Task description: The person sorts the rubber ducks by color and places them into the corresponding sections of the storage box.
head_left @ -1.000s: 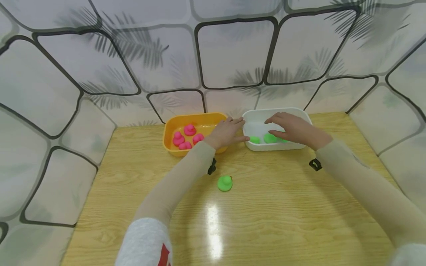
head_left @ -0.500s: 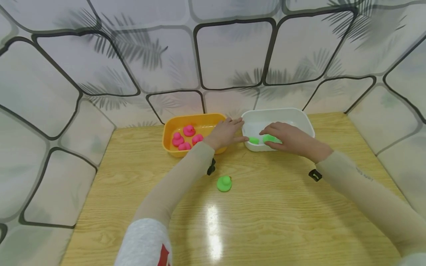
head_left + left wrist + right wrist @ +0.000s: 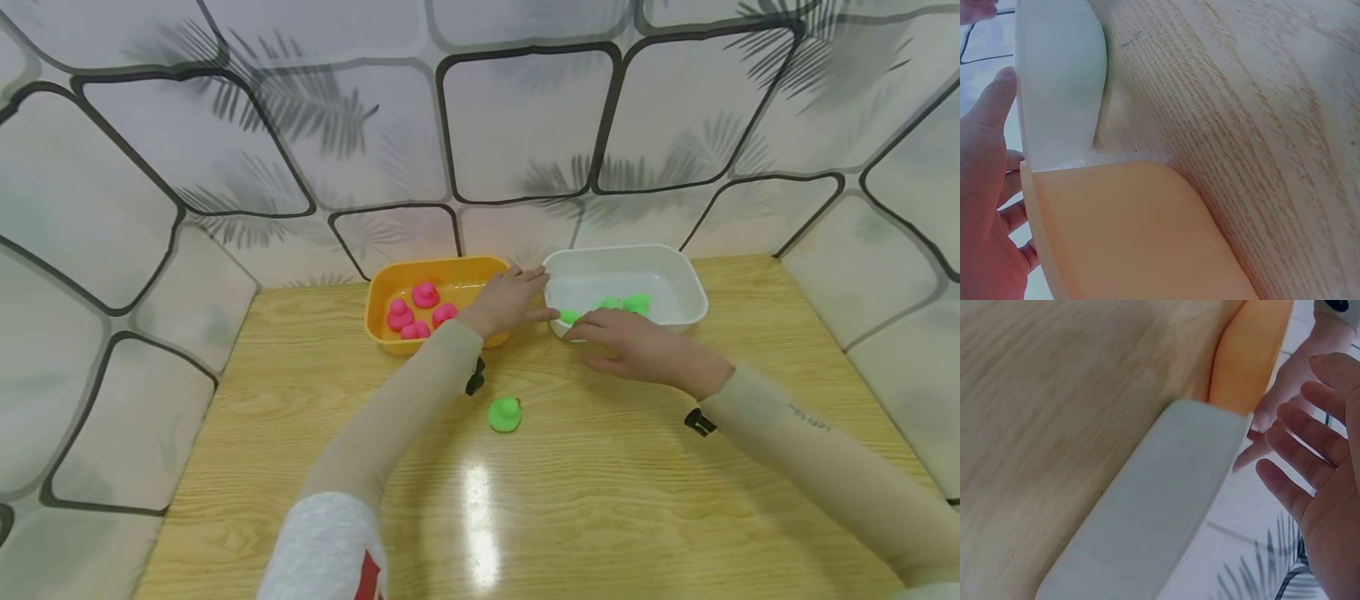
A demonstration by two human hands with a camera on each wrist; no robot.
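Observation:
My left hand [image 3: 510, 300] reaches over the gap between the orange tub [image 3: 382, 287] and the white tub [image 3: 678, 287], fingers spread, its fingertips by the white tub's left rim. Held above the white tub's front edge is my right hand [image 3: 637, 346], with loosely bent fingers and nothing visible in them. Green rubber ducks [image 3: 636, 304] lie in the white tub, partly hidden by that hand. Several pink rubber ducks [image 3: 425, 294] are in the orange tub. A single green rubber duck [image 3: 505, 414] sits on the table in front of the tubs.
Both tubs stand side by side at the back of the wooden table [image 3: 585, 492]. Right behind them rises a wall [image 3: 528, 125] with a stone-and-leaf pattern, and similar panels flank the table left and right.
My right hand has drawn back from inside the white tub toward its front edge, uncovering more of the green ducks. The left hand has stayed in place.

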